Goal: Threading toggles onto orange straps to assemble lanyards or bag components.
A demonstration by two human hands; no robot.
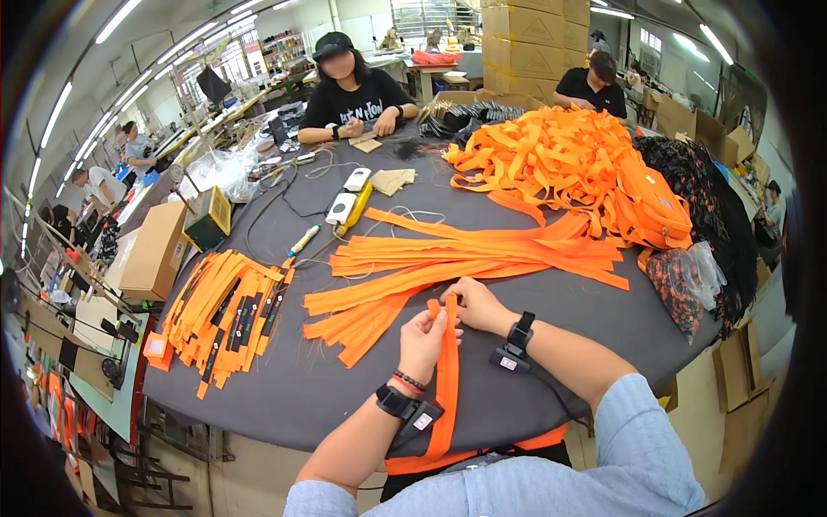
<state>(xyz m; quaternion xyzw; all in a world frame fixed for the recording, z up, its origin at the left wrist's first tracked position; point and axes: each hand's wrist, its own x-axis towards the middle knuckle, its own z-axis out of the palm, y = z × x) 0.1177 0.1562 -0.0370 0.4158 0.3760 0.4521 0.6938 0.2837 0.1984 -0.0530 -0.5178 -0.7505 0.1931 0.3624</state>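
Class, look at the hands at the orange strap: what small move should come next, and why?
Probably line up the two orange tips with the right hand while the left hand steadies the orange strap. The tips stand side by side above the left hand, apart rather than stacked, and the right hand is close beside them.

We see a dark grey surface (534,370). Across its middle lies a fan of orange strips (465,257); toward the left edge, overlapping strips (205,303), some with dark labels (246,319); between the far and right edges, a heap of orange straps (547,148). A clear bag (683,289) rests by the right edge, brown cards (394,182) nearer the far one.
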